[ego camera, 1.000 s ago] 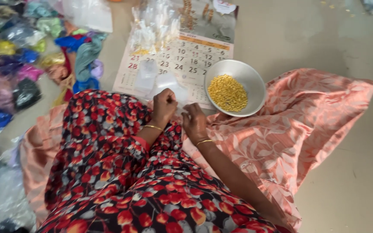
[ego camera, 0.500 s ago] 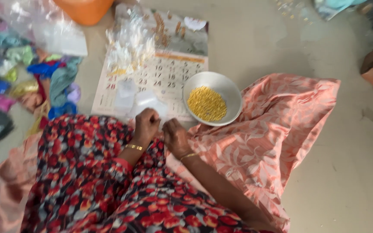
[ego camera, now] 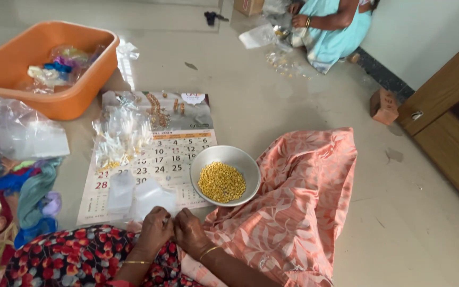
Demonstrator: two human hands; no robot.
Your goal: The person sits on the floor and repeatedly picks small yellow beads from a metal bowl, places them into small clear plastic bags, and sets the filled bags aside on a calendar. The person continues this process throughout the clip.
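A: Two hands low in frame, pressed close together over the lap. Left hand (ego camera: 154,229) and right hand (ego camera: 189,232) both have fingers curled inward, knuckles touching or nearly so. A thin bangle sits on each wrist.

B: Grasping what?

A: Cannot tell. Whatever the fingertips pinch is hidden behind the knuckles. Just beyond them lie small clear plastic pouches (ego camera: 140,195), flat, translucent, whitish, resting on the lower edge of a wall calendar (ego camera: 161,154) spread on the floor.

B: Next outward?

A: Steel bowl (ego camera: 226,155), round, shallow, standing partly on the calendar's right edge and touching the peach floral cloth (ego camera: 298,202). It holds a heap of small yellow beads (ego camera: 221,182), roughly filling the middle of the bowl.

B: Further?

A: Pile of filled clear packets (ego camera: 119,135) on the calendar's upper left. Coloured fabric bundles (ego camera: 22,191) at far left. Behind those, an orange plastic tub (ego camera: 43,101) with bags inside. At the back, another person (ego camera: 330,26) in light blue sits on the floor, well apart.
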